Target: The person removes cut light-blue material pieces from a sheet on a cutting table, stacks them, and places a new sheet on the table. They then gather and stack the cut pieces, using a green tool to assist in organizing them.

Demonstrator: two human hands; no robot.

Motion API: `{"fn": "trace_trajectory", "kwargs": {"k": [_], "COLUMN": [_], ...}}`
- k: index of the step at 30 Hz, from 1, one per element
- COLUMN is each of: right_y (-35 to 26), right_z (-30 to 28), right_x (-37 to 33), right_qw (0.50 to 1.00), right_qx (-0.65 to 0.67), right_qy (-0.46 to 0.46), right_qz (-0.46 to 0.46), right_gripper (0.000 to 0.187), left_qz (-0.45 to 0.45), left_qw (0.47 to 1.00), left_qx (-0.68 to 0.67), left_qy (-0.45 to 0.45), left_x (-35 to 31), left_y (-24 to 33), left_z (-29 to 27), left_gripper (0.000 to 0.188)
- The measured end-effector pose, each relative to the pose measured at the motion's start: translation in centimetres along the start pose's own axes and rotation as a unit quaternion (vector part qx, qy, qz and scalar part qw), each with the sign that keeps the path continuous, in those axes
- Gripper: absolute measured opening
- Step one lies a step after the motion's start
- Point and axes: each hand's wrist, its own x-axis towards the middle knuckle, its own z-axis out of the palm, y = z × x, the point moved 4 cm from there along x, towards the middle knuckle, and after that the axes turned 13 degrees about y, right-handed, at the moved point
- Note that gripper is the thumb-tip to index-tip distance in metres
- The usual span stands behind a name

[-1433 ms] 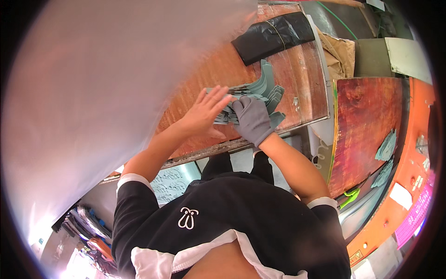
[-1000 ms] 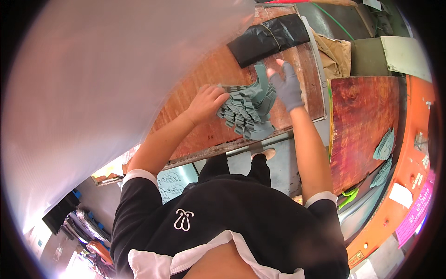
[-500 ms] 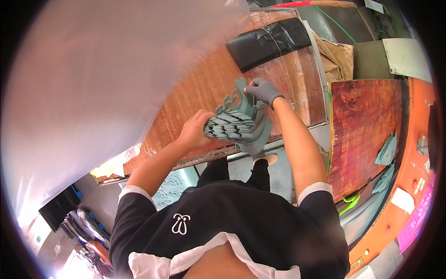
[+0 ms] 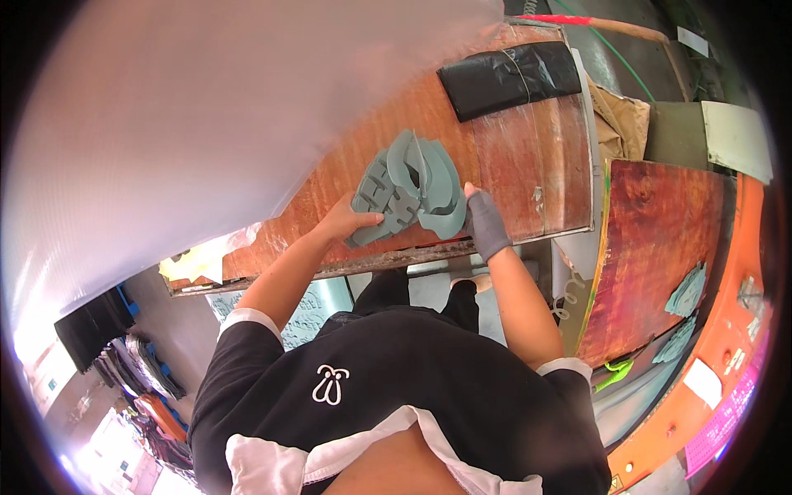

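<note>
A bundle of thin grey-green cut pieces, with notches on the left part and curved edges on the right, is held over the near part of the reddish wooden table. My bare left hand is closed around its left side, thumb lying over the notched pieces. On the right, the curved pieces fan apart, leaving a dark gap between them. My right hand, in a grey glove with bare fingertips, is closed at the right edge of the curved pieces; some of its fingers are hidden.
A black plastic-wrapped bundle lies on the table's far side. Translucent sheeting hangs over the left. Another reddish board stands at the right, next to an orange machine frame. Brown paper sits behind the table.
The bundle has been turned, so the curved pieces now face up and spread apart. My right hand has come down from the bundle's top to its right edge.
</note>
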Motion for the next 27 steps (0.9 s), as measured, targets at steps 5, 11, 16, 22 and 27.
{"fn": "trace_trajectory", "kwargs": {"k": [5,11,16,22,27], "right_y": [0.4,-1.9,-4.1,-4.8,-4.6], "right_z": [0.4,1.3,3.3,4.1,4.8], "right_x": [-1.3,-4.7,-2.7,-2.0,-4.6], "right_qw": [0.983,0.963,0.942,0.953,0.863], "right_qx": [0.085,0.019,-0.112,-0.067,-0.222], "right_qy": [0.028,0.095,0.124,0.11,0.034], "right_qz": [0.162,-0.252,-0.291,-0.274,-0.453], "right_gripper": [0.034,0.013,0.018,0.019,0.019], "left_qz": [0.044,0.047,0.017,0.047,0.025], "left_qw": [0.999,0.998,0.998,0.996,0.998], "left_qx": [0.018,0.04,0.047,0.062,0.04], "left_qy": [0.018,0.028,0.037,0.048,0.031], "left_x": [0.5,1.4,1.1,0.8,1.3], "left_y": [-0.6,-2.2,-2.2,-1.8,-2.3], "left_z": [-0.1,-0.6,-0.6,-0.6,-0.6], "left_gripper": [0.067,0.076,0.077,0.079,0.078]}}
